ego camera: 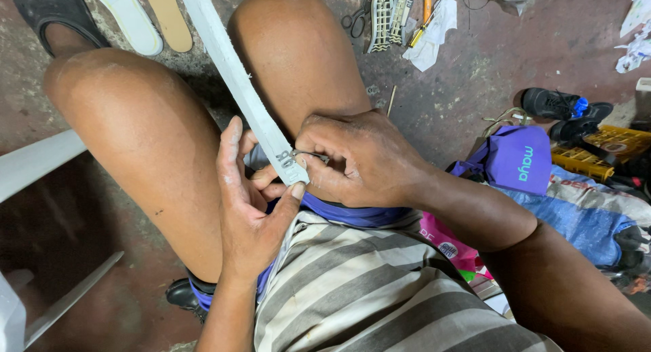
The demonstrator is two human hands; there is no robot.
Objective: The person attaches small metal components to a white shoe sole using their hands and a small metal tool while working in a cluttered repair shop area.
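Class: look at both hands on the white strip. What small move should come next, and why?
Probably a short push of the thin metal tool in the right hand. Its tip already meets the near end of the white strip, which the left hand braces from below.

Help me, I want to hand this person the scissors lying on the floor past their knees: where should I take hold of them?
Judging from the head view, grip the scissors by the dark handle loops, coming straight down from above. They lie flat on the floor beside the pale shoe soles, so the loops look like the only safe raised hold. Blade details are too small to tell.
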